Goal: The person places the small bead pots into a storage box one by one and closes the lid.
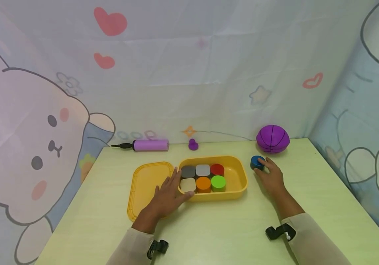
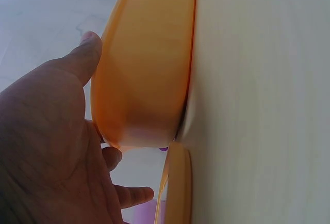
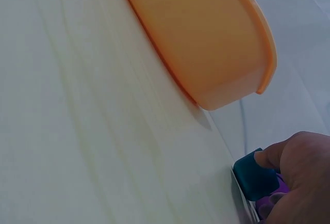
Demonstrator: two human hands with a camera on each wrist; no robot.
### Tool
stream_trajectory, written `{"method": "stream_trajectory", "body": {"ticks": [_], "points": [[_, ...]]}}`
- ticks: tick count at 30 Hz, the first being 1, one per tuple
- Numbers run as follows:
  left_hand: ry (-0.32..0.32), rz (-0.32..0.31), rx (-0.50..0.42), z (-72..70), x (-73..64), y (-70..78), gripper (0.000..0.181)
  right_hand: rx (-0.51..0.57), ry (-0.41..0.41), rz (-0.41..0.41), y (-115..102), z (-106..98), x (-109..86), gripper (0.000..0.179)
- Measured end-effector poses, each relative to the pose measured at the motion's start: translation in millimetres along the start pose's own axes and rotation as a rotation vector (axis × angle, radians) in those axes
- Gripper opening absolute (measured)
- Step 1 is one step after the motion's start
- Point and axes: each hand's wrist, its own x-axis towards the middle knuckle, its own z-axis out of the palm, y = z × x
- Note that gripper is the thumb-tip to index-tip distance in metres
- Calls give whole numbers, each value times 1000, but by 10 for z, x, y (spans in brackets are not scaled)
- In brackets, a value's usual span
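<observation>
A yellow plastic box (image 1: 239, 180) holds several short blocks in two rows: dark grey (image 1: 188, 172), light grey (image 1: 203, 170), red (image 1: 217, 170), cream (image 1: 188, 185), orange (image 1: 203, 184) and green (image 1: 218, 183). My left hand (image 1: 166, 197) rests at the box's left end with fingers spread and thumb on the near rim; the left wrist view shows the thumb (image 2: 88, 53) against the box wall. To the right of the box, my right hand (image 1: 272, 178) pinches a blue round block (image 1: 257, 162) between thumb and fingers, at the tabletop. The right wrist view shows this block (image 3: 255, 175) low at right.
A flat yellow lid (image 1: 146, 184) lies left of the box, partly under my left hand. Along the back edge are a purple hand pump (image 1: 150, 145), a small purple knob-shaped piece (image 1: 193, 144) and a purple ball (image 1: 272, 138). A printed cloth (image 1: 176, 73) hangs behind the table.
</observation>
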Motion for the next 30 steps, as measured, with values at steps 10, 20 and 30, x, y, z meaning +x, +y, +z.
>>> {"method": "stream_trajectory", "body": {"ticks": [10,20,30], "points": [[-1,-2,-9,18,-3,-3,102,-1,16,1,17,-3,-20,53],[0,-5,-9,16,-2,-7,103,9,48,-10,4,-4,-26,48],[-1,-5,-6,-2,-11,9,103,60,101,-37,69,28,2,42]]}}
